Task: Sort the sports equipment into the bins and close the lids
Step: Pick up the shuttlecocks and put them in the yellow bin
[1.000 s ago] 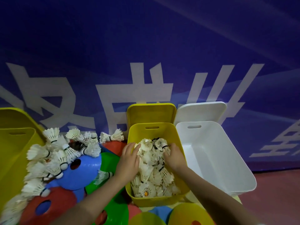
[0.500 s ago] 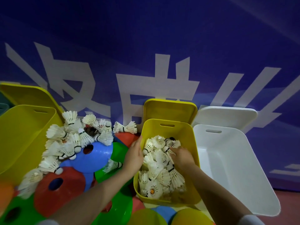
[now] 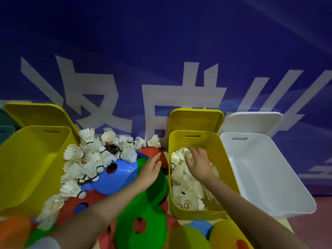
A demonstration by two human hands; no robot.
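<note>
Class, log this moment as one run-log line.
left hand: open, over cones | right hand: open, on shuttlecocks in middle yellow bin | lids: open

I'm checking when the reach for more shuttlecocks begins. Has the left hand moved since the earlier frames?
Yes. The left hand has come out of the yellow bin, where it lay among the shuttlecocks, and now hangs open left of the bin's rim, over the green cone.
</note>
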